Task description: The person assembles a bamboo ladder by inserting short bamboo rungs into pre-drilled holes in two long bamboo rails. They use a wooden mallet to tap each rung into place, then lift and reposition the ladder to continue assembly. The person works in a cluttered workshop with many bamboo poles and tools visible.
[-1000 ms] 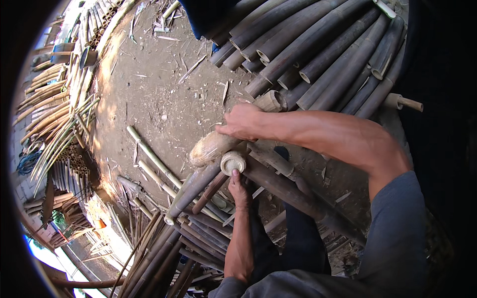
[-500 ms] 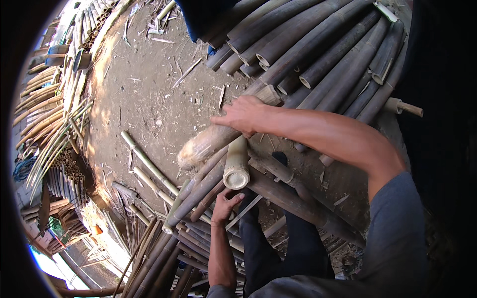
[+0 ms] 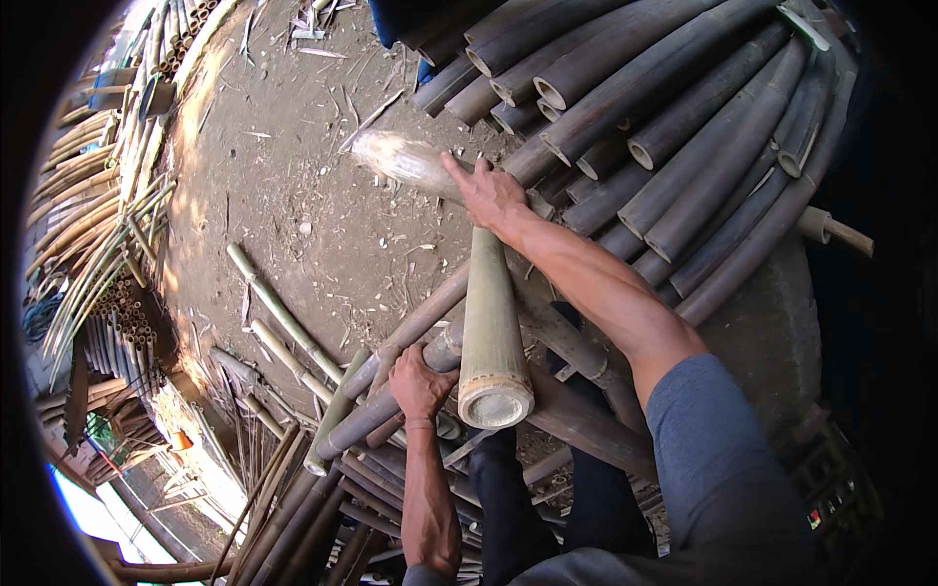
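My right hand (image 3: 491, 198) is closed round a thick wooden club (image 3: 410, 164), its index finger stretched along the wood. The club's pale, frayed end points to the far left. Below that hand, a pale green bamboo pole (image 3: 489, 322) slants down toward me, its cut near end facing up at me with a whitish inside. It lies across dark crossed bamboo poles; its far end is hidden by my hand and the club. My left hand (image 3: 423, 381) grips a dark bamboo pole (image 3: 363, 422) just left of the green pole's near end.
A large stack of dark bamboo poles (image 3: 674, 127) fills the far right. Thin green poles (image 3: 283, 301) lie on the dirt floor (image 3: 293, 146), among scattered slivers. More poles (image 3: 88, 195) are piled along the left. My legs stand below the crossed poles.
The green pole's near end has come closer to me. The club has swung farther away, to the far side. My left hand has moved from below the pole's end onto the dark pole.
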{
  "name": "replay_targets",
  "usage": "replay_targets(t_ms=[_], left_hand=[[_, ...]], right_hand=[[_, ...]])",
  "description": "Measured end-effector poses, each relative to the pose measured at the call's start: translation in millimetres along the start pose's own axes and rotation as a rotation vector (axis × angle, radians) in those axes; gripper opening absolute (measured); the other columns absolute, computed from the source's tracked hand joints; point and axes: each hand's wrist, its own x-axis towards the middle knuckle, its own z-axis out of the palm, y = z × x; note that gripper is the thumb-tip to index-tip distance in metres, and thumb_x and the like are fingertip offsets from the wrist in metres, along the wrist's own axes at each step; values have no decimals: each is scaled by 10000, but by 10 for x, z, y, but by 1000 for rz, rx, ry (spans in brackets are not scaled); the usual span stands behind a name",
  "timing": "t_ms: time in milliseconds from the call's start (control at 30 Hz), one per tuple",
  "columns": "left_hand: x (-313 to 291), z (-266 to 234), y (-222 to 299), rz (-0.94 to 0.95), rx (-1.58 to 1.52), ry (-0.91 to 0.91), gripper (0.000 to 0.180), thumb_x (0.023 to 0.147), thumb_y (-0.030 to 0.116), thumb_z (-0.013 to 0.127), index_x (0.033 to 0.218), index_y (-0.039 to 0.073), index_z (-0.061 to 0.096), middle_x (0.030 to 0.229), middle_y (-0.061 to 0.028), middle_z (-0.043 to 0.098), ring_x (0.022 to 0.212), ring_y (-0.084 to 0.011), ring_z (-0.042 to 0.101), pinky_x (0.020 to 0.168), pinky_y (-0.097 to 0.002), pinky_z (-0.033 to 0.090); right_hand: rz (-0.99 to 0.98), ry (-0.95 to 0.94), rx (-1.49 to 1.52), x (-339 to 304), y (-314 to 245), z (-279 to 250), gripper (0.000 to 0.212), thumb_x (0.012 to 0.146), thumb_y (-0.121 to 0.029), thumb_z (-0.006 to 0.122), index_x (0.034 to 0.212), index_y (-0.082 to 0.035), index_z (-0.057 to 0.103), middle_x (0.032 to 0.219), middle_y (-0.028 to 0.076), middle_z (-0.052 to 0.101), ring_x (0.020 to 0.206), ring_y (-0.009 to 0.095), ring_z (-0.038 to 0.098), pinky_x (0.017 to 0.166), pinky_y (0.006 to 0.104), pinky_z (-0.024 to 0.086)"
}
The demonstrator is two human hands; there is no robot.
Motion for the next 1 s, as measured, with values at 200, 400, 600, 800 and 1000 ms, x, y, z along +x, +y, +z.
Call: replay_targets(t_ms=[200,400,600,800,1000], left_hand=[[-24,58,141,56,-30,46,652,513,379,848,1045,67,639,1007,-139,674,990,-323,623,880,-422,471],[-17,99,147,53,-81,14,639,512,361,855,1039,75,635,1028,-135,669,1014,-320,614,909,-429,458],[-151,88,-8,70,-156,56,804,628,460,788,1266,49,524,1224,-165,578,1186,-329,514,1064,-441,360],[-1304,-258,-92,78,-586,94,524,798,289,695,1229,35,538,1172,-189,584,1101,-359,556,993,-438,429],[-3245,856,-1230,-491,-924,-434,515,771,407,698,1113,26,646,1128,-214,664,1079,-358,627,947,-420,483]], right_hand=[[-434,-427,-500,94,219,71,801,845,-107,642,1527,-226,238,1254,273,547,974,372,673,765,425,563],[-106,-425,-502,-323,112,-160,940,694,-177,805,1491,-207,307,1222,175,605,959,335,684,743,435,557],[-308,-356,-489,-1036,45,-1051,959,661,-216,823,1465,-211,300,1087,201,612,966,380,643,820,450,523],[-39,-333,172,-2210,-103,-1823,1014,596,-163,807,1472,-47,309,1285,256,576,1210,383,559,1013,400,437],[219,-293,651,-3587,-853,-2170,616,709,-213,781,1202,18,494,915,120,619,773,212,652,661,344,558]])
